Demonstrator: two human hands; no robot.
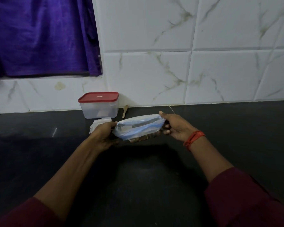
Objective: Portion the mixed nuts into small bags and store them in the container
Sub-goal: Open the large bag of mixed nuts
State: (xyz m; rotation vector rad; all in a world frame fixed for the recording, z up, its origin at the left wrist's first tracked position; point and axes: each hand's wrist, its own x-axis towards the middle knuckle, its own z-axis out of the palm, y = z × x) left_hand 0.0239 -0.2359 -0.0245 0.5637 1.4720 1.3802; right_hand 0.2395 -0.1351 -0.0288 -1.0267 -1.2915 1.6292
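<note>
A clear zip bag with a blue seal strip (138, 126) hangs between both hands above the dark counter, with brown nuts showing at its lower edge. My left hand (103, 133) grips the bag's left end. My right hand (177, 126) grips the right end, thumb on top. A clear plastic container with a red lid (99, 105) stands shut against the tiled wall behind the bag. A small stack of empty clear bags (99, 122) lies just in front of the container, partly hidden by my left hand.
A small wooden spoon (125, 110) lies by the wall to the right of the container. The black countertop (236, 128) stretches left and right. A purple cloth (43, 36) hangs at the upper left over the white marble-pattern tiles.
</note>
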